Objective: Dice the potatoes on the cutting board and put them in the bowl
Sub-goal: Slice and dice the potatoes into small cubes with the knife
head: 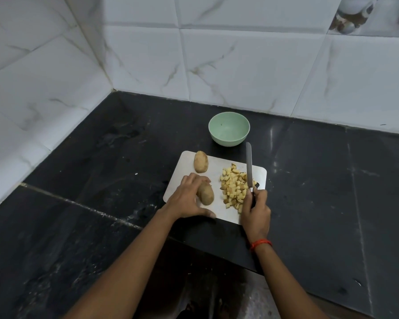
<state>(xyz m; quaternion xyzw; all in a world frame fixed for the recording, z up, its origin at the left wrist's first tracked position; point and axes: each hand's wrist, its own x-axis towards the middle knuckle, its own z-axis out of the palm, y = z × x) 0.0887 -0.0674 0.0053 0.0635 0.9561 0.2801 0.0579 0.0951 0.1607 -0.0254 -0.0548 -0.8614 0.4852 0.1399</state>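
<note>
Your left hand point(189, 199) is cupping the near potato point(206, 194), fingers curling over it, though from this angle I can't be sure how firmly it is gripping. Your right hand point(255, 210) is clamping round the handle of the knife point(248, 166), blade pointing away from you over the diced pile point(233, 187) lying between your hands.

I judge you are setting up the next potato. The next move is calling for steadying it and bringing the blade across to the left, clear of the dice.

Beyond your left hand, the far potato point(200, 161) is waiting by the cutting board's point(215, 168) far edge. The bowl point(228, 141) is sitting empty just past the board.

Open desk point(309, 180) is lying to the right of your right hand. The board's near corner is sitting close to the desk's front edge.
</note>
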